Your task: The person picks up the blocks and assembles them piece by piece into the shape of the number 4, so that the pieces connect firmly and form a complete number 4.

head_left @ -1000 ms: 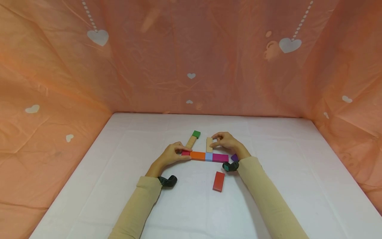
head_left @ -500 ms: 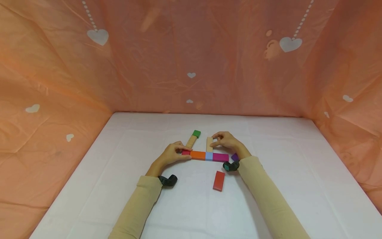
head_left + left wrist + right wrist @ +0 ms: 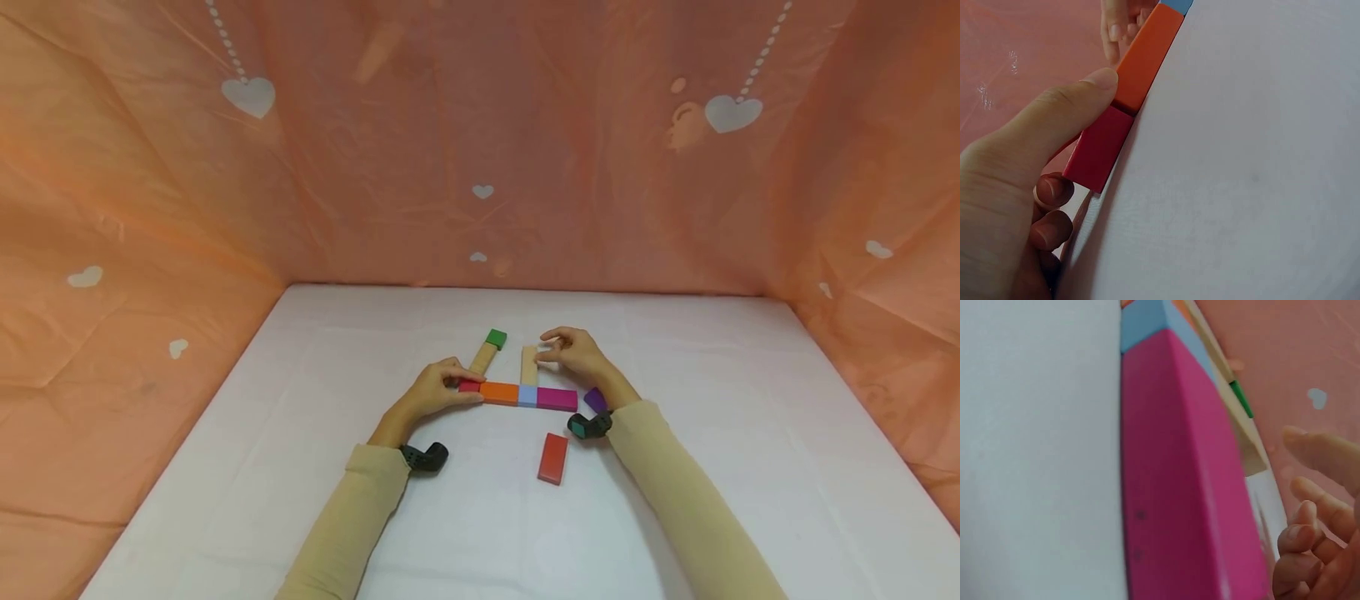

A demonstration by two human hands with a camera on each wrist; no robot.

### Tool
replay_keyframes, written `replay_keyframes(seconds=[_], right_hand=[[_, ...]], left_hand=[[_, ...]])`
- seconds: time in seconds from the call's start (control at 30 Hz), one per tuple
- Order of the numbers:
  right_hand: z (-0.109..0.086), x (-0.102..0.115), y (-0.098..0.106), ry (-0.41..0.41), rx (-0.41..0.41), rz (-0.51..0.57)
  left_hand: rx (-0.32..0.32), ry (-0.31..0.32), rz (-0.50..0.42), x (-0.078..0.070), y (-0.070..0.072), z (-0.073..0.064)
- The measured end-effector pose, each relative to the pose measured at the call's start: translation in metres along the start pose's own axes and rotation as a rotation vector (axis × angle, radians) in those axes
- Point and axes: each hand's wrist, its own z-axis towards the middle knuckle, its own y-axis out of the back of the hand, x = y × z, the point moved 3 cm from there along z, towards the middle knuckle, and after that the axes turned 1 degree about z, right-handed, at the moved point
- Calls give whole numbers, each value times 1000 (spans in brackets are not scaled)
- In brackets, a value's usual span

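My left hand (image 3: pixel 435 389) holds the crimson block (image 3: pixel 1100 147) at the left end of a row, thumb along its front near the joint with the orange block (image 3: pixel 499 393). A light blue block (image 3: pixel 528 396) and a magenta block (image 3: pixel 557 400) continue the row rightward. Behind the light blue one, a plain wooden block (image 3: pixel 528 365) extends away from it. Just right of that block is my right hand (image 3: pixel 577 352), its fingers loosely bent and apart from the wood in the right wrist view. Another plain wooden block (image 3: pixel 483 358) slants back from the row, with a green block (image 3: pixel 497 338) at its far end.
A red block (image 3: pixel 552 458) lies separately in front of the row. Partly behind the right wrist sits a purple block (image 3: pixel 595 400). The white tabletop (image 3: pixel 360 333) meets an orange cloth backdrop (image 3: pixel 390 208) at the back and sides.
My right hand has let go of the plain wooden block and moved slightly right, its fingers lifting off. The left hand stays on the crimson block.
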Motion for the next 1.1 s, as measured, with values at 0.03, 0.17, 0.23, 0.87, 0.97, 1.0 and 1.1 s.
replay_keyframes(seconds=[0.03,0.17,0.23,0.87,0.97,1.0,1.1], right_hand=[[-1,-1,2,6,-18,-4],[-4,-3,8,27,-33,6],[-6,-4,9,33,-26,10],[-35,-12,28,73,-28,20],[-41,-13,33,93,-44,4],[-43,-13,34,97,-45,-2],[-48,-14,38,109,-55,-24]], left_hand=[[0,-1,-1,1,0,0],[-11,2,-5,2,0,1],[-14,2,-6,2,0,1],[-14,19,-9,1,-1,0],[-19,9,-10,1,-1,-1],[-19,8,-10,1,-1,-1],[-17,7,-9,1,-2,0]])
